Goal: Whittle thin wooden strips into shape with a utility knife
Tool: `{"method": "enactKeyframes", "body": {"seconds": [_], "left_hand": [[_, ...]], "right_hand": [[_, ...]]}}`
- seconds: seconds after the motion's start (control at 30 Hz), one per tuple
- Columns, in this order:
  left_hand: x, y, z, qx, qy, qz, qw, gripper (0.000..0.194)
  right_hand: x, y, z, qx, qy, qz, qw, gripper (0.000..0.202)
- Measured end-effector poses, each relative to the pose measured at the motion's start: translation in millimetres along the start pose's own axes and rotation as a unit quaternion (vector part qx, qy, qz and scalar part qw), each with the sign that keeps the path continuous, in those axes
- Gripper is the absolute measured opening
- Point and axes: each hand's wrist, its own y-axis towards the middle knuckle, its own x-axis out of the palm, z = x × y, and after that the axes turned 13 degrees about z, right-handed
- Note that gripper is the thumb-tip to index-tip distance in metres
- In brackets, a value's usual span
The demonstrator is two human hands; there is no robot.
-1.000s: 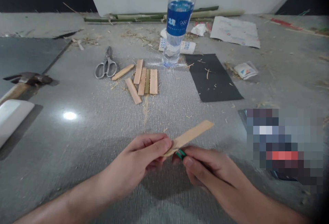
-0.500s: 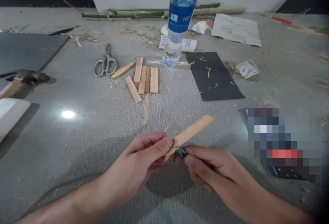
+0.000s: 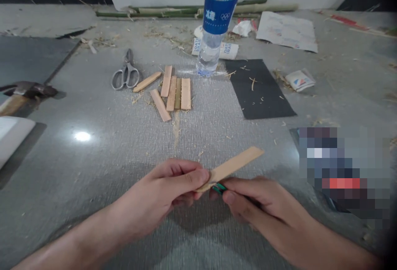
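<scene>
My left hand (image 3: 176, 187) pinches the lower left end of a flat pale wooden strip (image 3: 238, 162), which slants up to the right above the grey surface. In my right hand (image 3: 260, 204) is a small green tool (image 3: 219, 188), its tip at the strip's lower edge, close to my left thumb. Most of the tool is hidden by my fingers. Beyond the hands lie several short wooden pieces (image 3: 186, 94), one of them with a pointed end (image 3: 147, 82).
Scissors (image 3: 125, 73) and a hammer (image 3: 27, 90) lie to the left, near a white object (image 3: 14, 135). A water bottle (image 3: 218, 17) stands at the back, beside a black sheet (image 3: 260, 90). Green stalks (image 3: 167, 13) lie along the wall. A blurred-out item is at right.
The wooden strip has tilted slightly, its free end lower and further right. Both hands keep their hold, and the view has shifted slightly.
</scene>
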Motion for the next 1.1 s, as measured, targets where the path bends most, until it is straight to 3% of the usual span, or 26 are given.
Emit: {"method": "enactKeyframes", "body": {"seconds": [0.13,0.3,0.53,0.73,0.83,1.0,1.1], "left_hand": [[7.6,5,-11,0.044,-0.06,0.007,0.997,0.033],[18.5,10,-29,0.111,-0.132,0.084,0.981,0.026],[3.2,4,-5,0.037,0.015,-0.012,0.999,0.035],[1.1,4,-1,0.01,0.02,-0.029,0.999,0.035],[5.1,5,-7,0.024,-0.001,-0.016,1.0,0.035],[14.4,6,-21,0.122,-0.077,0.049,0.988,0.032],[13.5,4,-18,0.107,-0.043,0.04,0.993,0.033]], "right_hand": [[6,2,5,-0.007,0.044,0.019,0.999,0.035],[14,4,14,-0.013,0.123,0.06,0.99,0.042],[0,0,4,0.026,0.12,-0.023,0.992,0.032],[-6,2,6,0.029,0.12,-0.041,0.991,0.031],[0,4,10,0.021,0.151,-0.034,0.988,0.03],[13,3,12,0.027,0.233,0.008,0.972,0.03],[11,4,10,0.056,0.248,-0.019,0.967,0.031]]}}
